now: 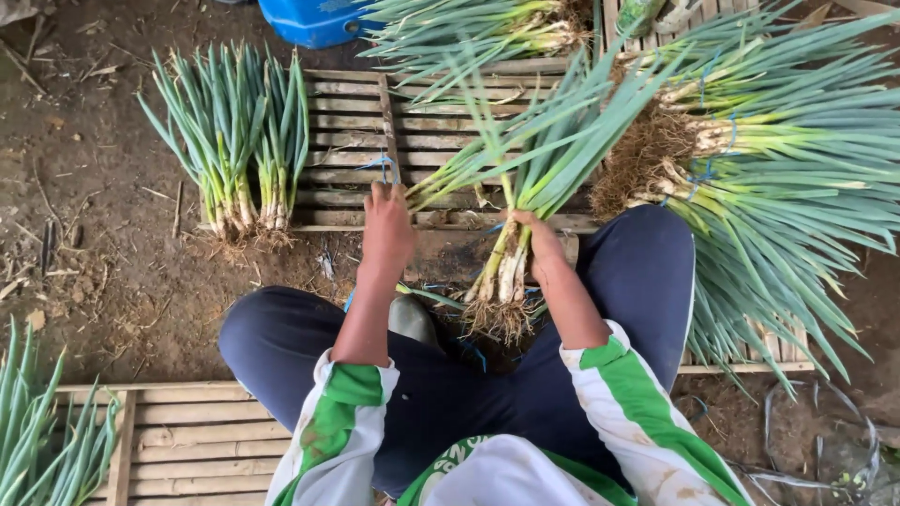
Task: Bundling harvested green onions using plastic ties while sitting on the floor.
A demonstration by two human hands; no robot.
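I sit low with my knees apart over a wooden slatted pallet (347, 122). My right hand (536, 242) grips a bunch of green onions (525, 178) just above its pale stalks and hairy roots, leaves fanning away from me. My left hand (386, 230) reaches to the pallet's front edge, fingers closed around a thin blue string (380, 165) and some leaf ends of the same bunch. Two tied bundles of green onions (239, 141) lie on the pallet's left side.
A big heap of tied green onion bundles (778, 159) lies to the right, more at the top (487, 33). A blue plastic container (314, 19) stands at the top. Another slatted pallet (197, 440) and onion leaves (47, 440) are at the lower left. Bare dirt surrounds.
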